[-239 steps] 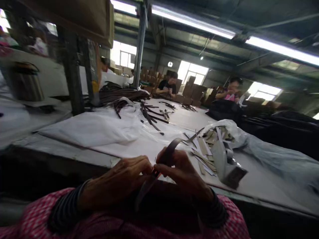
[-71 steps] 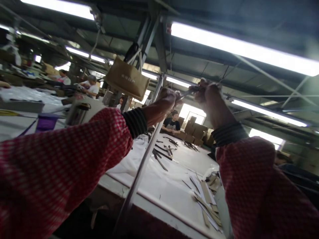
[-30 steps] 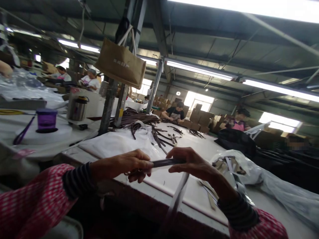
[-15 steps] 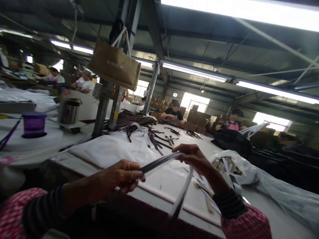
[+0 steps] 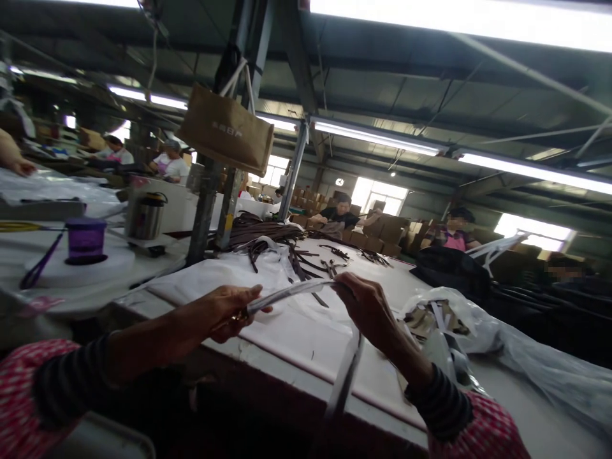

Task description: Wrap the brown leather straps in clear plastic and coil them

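Note:
I hold a long flat strap [image 5: 291,294] stretched between both hands above the near edge of the white table [image 5: 329,357]. My left hand [image 5: 224,310] pinches one end of it, fingers closed. My right hand [image 5: 366,306] grips it further along, and the rest of the strap hangs down from that hand past the table edge. Both arms wear striped cuffs and red checked sleeves.
A heap of dark straps [image 5: 268,236] lies further back on the table, on white sheeting. A clear plastic bag of card strips [image 5: 437,319] sits right of my right hand. A brown bag [image 5: 224,131] hangs from a post. A steel flask [image 5: 146,215] and a purple cup [image 5: 86,239] stand left. Other people work at the far tables.
Both hands came down from overhead to table height with the strap. Over the last second they have drawn apart slightly and the strap has turned its pale side up.

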The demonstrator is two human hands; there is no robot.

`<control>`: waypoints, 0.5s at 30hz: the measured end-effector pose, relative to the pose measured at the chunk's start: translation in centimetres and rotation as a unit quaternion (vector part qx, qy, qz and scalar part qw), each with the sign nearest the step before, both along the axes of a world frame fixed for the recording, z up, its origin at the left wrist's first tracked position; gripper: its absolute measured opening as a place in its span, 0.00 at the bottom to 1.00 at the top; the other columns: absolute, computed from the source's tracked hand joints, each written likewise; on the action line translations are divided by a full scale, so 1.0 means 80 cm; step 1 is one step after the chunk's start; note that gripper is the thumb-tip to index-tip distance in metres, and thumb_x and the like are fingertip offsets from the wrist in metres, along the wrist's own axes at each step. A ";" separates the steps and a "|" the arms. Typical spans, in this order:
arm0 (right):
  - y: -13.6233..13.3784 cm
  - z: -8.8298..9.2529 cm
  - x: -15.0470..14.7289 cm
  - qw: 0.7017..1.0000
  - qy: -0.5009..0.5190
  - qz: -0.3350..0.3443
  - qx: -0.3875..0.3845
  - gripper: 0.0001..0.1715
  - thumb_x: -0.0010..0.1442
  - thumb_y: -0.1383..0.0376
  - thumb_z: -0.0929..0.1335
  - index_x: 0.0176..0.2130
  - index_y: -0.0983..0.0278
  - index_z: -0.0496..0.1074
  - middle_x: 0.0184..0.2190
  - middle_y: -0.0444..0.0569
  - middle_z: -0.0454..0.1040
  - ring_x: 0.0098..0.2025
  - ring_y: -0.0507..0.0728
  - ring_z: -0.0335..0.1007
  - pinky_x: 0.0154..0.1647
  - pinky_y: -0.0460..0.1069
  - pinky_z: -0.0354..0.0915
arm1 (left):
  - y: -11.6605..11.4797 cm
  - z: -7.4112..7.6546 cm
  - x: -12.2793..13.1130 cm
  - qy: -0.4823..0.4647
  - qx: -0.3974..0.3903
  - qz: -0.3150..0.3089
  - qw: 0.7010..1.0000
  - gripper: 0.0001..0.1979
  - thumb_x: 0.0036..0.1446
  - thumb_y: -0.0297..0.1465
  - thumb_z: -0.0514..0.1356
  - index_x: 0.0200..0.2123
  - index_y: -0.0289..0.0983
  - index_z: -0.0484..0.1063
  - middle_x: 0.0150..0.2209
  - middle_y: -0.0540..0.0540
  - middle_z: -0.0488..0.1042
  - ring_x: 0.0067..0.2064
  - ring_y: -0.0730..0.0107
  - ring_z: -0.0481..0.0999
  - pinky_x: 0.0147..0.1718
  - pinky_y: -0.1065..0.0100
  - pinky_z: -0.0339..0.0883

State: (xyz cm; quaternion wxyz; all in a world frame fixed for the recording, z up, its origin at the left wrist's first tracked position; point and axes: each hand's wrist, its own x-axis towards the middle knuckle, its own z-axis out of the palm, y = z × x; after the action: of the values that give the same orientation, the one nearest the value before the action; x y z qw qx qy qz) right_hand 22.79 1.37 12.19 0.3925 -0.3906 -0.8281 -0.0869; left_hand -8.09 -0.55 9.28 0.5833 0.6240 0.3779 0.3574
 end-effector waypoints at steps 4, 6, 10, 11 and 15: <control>0.013 0.010 -0.011 0.995 0.054 0.017 0.078 0.10 0.71 0.64 0.65 0.39 0.63 0.74 0.31 0.47 0.73 0.30 0.54 0.66 0.35 0.47 0.59 | -0.009 -0.024 0.006 -0.096 -0.047 -0.054 0.993 0.19 0.62 0.45 0.65 0.38 0.33 0.78 0.22 0.55 0.60 0.21 0.81 0.51 0.20 0.75 0.43; 0.020 0.012 -0.017 0.994 0.075 0.033 0.068 0.10 0.70 0.63 0.65 0.41 0.63 0.75 0.32 0.47 0.75 0.32 0.54 0.68 0.36 0.47 0.61 | -0.015 -0.031 0.009 -0.119 -0.056 -0.065 0.989 0.16 0.62 0.42 0.67 0.36 0.33 0.77 0.23 0.53 0.64 0.21 0.82 0.54 0.19 0.76 0.45; 0.027 0.007 -0.031 0.985 0.137 0.085 -0.059 0.12 0.69 0.60 0.66 0.46 0.62 0.76 0.32 0.46 0.77 0.33 0.56 0.72 0.36 0.48 0.63 | -0.025 -0.031 0.007 -0.124 -0.049 -0.062 0.989 0.17 0.63 0.44 0.65 0.36 0.34 0.75 0.21 0.53 0.65 0.18 0.83 0.52 0.16 0.76 0.42; 0.026 0.005 -0.034 0.980 0.142 0.099 -0.097 0.11 0.68 0.61 0.66 0.47 0.62 0.76 0.31 0.45 0.77 0.33 0.56 0.72 0.35 0.48 0.63 | -0.025 -0.026 0.004 -0.118 -0.044 -0.047 0.991 0.18 0.63 0.44 0.65 0.36 0.33 0.75 0.20 0.54 0.64 0.17 0.83 0.50 0.16 0.76 0.41; 0.017 -0.006 -0.044 0.970 0.119 0.122 -0.171 0.11 0.70 0.59 0.64 0.39 0.62 0.71 0.26 0.43 0.72 0.29 0.53 0.66 0.31 0.47 0.60 | -0.017 0.010 -0.018 -0.115 -0.011 0.011 0.993 0.15 0.63 0.41 0.64 0.38 0.33 0.73 0.17 0.60 0.53 0.18 0.84 0.41 0.15 0.77 0.34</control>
State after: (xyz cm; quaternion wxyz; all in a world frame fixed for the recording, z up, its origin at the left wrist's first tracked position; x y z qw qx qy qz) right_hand 19.27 2.77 11.72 0.4228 -0.3559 -0.8195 0.1515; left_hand -9.55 -1.92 10.11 0.6260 0.5676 0.3190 0.4292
